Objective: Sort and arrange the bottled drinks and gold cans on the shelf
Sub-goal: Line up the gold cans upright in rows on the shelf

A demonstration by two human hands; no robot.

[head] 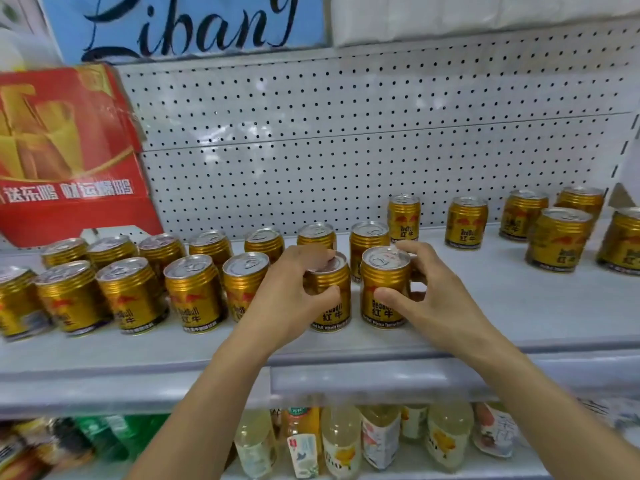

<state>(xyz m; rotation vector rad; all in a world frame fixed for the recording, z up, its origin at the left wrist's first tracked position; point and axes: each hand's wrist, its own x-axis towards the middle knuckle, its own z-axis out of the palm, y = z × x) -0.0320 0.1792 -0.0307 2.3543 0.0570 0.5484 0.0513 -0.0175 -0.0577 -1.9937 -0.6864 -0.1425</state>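
On the near edge of the grey shelf (502, 306), two rows of gold cans (194, 292) run in from the left. The left hand (294, 299) closes its fingers (323, 294) around one front-row can (330, 296). The right hand (436, 299) grips the next can (384, 289) to the right, thumb on the label, fingers at the rim. Further cans (557, 239) stand scattered at far right. A red carton (69, 150) leans far left. Bottles (341, 441) fill the shelf below.
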